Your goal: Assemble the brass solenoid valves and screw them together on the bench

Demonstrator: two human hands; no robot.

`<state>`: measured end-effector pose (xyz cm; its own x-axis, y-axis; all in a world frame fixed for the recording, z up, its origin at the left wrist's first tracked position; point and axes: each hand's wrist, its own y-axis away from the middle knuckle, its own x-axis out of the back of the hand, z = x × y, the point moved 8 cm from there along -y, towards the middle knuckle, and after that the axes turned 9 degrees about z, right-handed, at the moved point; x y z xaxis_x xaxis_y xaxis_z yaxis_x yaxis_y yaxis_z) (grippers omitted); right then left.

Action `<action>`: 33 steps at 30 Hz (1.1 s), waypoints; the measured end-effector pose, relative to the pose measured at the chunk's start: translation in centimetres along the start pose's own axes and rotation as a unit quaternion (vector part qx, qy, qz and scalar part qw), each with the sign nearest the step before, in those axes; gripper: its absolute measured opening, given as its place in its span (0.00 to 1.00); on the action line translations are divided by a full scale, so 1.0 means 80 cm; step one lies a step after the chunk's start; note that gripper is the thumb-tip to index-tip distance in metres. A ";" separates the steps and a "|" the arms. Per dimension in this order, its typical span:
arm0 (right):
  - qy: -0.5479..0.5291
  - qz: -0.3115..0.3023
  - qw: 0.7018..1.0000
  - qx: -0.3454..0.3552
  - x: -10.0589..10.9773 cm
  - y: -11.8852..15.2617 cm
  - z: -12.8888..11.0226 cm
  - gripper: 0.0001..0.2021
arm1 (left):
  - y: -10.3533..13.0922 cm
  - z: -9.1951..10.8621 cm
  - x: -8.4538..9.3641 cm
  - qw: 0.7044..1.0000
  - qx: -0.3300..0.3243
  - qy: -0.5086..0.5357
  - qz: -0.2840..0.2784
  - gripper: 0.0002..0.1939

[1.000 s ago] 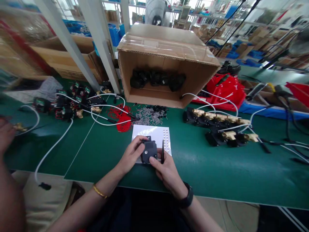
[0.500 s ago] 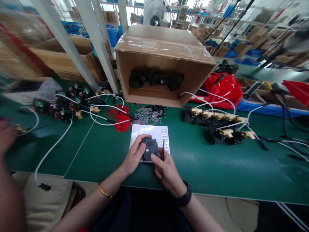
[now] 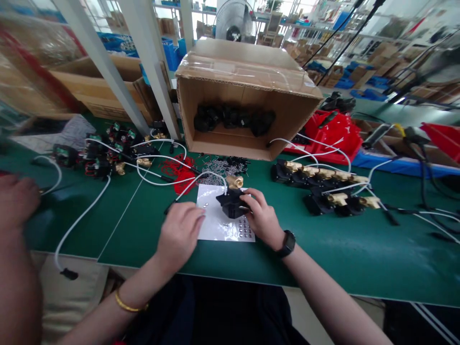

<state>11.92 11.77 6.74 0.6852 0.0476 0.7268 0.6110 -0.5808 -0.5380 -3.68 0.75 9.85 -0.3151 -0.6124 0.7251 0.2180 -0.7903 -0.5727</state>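
My right hand [image 3: 264,215] grips a black plastic housing [image 3: 233,205] from its right side, above a white sheet [image 3: 213,227]. A brass fitting [image 3: 235,181] sticks out at the housing's far end. From it a white cable [image 3: 212,173] arcs left to a black end beside my left hand [image 3: 181,230]. That hand is at the sheet's left edge, apart from the housing, with fingers curled together; whatever they may hold is hidden. Small metal pieces [image 3: 245,229] lie in rows on the sheet's right side.
Behind the sheet are loose screws [image 3: 217,167], red wires [image 3: 176,167] and an open cardboard box [image 3: 251,148]. Brass-and-black assemblies [image 3: 323,175] stand at right, others with exposed wiring [image 3: 98,160] at left. Another person's hand [image 3: 17,199] is at the far left.
My left hand has let go of the black housing and moved left. The housing now shows its brass fitting and cable. The dark tweezers in my right hand are no longer visible.
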 end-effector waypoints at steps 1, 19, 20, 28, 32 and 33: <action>0.041 -0.011 0.999 0.020 -0.009 0.007 0.000 0.21 | 0.013 0.012 -0.031 0.995 0.000 0.057 -0.078 0.06; 0.032 -0.124 0.992 0.023 0.014 0.080 -0.002 0.17 | 0.043 -0.059 -0.106 0.831 0.422 0.351 -0.094 0.16; 0.008 -0.088 0.995 -0.041 0.021 0.067 0.014 0.14 | 0.043 -0.061 -0.109 0.814 0.438 0.372 -0.085 0.17; 0.079 -0.011 0.940 -0.333 -0.031 -0.067 0.151 0.06 | 0.046 -0.053 -0.119 0.735 0.505 0.452 -0.037 0.16; 0.072 -0.045 0.936 -0.342 -0.054 -0.085 0.158 0.02 | 0.049 -0.046 -0.113 0.770 0.483 0.413 -0.054 0.13; 0.058 -0.051 0.939 -0.335 -0.052 -0.083 0.153 0.03 | 0.049 -0.043 -0.112 0.786 0.469 0.398 -0.065 0.12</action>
<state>9.85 25.39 2.04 0.5658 0.0646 0.8220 0.2574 -0.9609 -0.1016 -3.18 3.21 -0.24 -0.7874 -0.6124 0.0702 0.6035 -0.7425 0.2907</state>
